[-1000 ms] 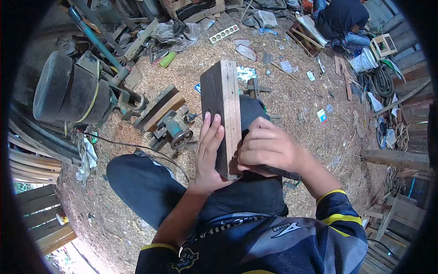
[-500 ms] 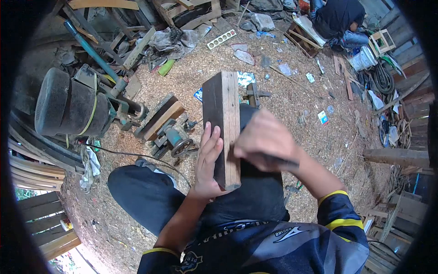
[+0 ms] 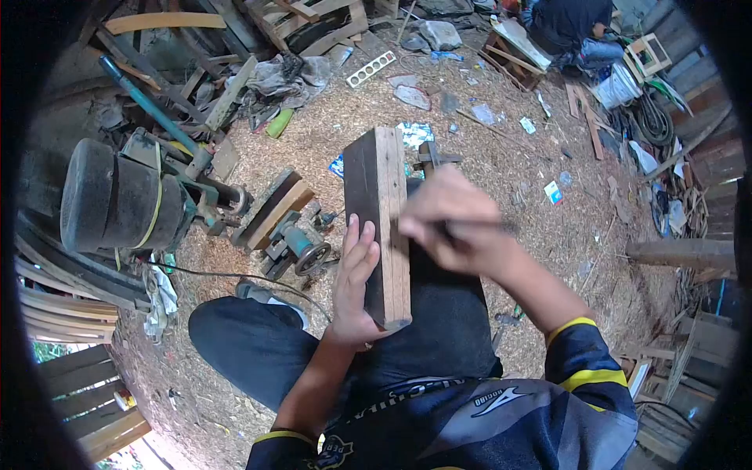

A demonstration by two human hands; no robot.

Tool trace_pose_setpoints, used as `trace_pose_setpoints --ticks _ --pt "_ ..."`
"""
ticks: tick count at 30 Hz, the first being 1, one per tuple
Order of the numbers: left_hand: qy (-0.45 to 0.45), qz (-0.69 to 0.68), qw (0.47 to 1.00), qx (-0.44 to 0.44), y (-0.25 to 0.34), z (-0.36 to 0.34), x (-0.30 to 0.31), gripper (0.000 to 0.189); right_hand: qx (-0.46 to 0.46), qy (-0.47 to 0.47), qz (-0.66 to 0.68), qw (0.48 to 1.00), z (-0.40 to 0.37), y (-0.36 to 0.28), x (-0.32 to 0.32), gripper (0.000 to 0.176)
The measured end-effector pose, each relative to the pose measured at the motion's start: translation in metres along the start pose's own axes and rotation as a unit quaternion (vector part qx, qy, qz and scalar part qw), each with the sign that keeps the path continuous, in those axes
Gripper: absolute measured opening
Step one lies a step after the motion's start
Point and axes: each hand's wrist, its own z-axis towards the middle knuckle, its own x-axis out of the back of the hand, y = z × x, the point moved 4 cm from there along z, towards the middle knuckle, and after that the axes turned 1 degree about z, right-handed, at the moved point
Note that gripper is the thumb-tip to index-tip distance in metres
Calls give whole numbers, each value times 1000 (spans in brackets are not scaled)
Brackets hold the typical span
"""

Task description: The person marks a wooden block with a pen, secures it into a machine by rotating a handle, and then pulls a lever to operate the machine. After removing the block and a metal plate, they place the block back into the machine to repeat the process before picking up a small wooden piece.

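A thick wooden block (image 3: 394,211) stands tilted over my lap, its pale narrow edge facing up and its dark broad face (image 3: 362,180) to the left. My left hand (image 3: 356,278) grips its lower part, fingers along the dark face and palm near the bottom corner; the thumb is hidden. My right hand (image 3: 454,219), smeared by motion, is closed at the right of the pale edge. A dark slim object (image 3: 482,228) sticks out of that fist to the right; its kind cannot be made out. Small dark marks show on the pale edge.
At left stand a dark motor-like drum (image 3: 117,196) and a green vise-like tool with a handwheel (image 3: 312,257). Wood shavings (image 3: 540,258) cover the floor, with scattered litter. Another person (image 3: 572,31) sits at the back right. A wooden beam (image 3: 677,252) lies at right.
My right hand has shifted slightly up and left along the block's edge, still blurred. My left hand keeps its hold on the block. The view has moved a little.
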Motion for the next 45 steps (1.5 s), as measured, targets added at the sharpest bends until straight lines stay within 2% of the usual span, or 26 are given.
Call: trace_pose_setpoints --ticks 3,6,7,9,11,13,15,16,19,20,21,23,26,30,33,45 --pt "0 -11 1000 -2 0 3 -1 114 -14 43 -46 998 14 15 5 13" --pt "-6 0 1000 5 1 3 4 114 -9 12 19 1000 -6 -5 -1 15" --pt "-1 1 1000 -4 -1 2 3 115 -2 -31 45 998 -12 -19 -2 17" --pt "14 14 1000 -10 0 1 2 114 13 -54 34 998 -20 -34 -9 19" --pt "2 -3 1000 -1 2 1 3 114 13 -49 15 999 -11 -23 -2 19" --pt "-10 -14 1000 5 4 -1 2 113 -7 47 -1 999 -2 5 0 15" --pt "-9 -13 1000 3 3 0 0 113 -26 73 -54 996 16 26 8 11" --pt "-12 -12 1000 -1 4 2 1 114 -72 91 -59 991 22 28 10 10" --pt "-14 -6 1000 -5 2 4 3 114 -80 61 -25 995 13 16 9 10" --pt "2 -16 1000 12 7 6 5 104 -62 37 -15 997 4 10 7 11" --pt "3 -11 1000 3 4 6 5 107 -41 8 -3 999 5 0 7 11" --pt "-1 -6 1000 -8 1 0 3 113 -51 8 -18 999 4 -5 5 10" --pt "-10 -8 1000 2 3 -1 1 114 -55 99 -41 993 9 28 5 10" --pt "-17 -3 1000 2 4 1 0 116 -135 109 -29 984 27 45 15 7" --pt "-9 -7 1000 10 3 -1 0 115 -113 151 8 982 22 41 12 8" --pt "-4 -12 1000 11 4 -2 0 114 -91 102 0 991 11 30 1 8"
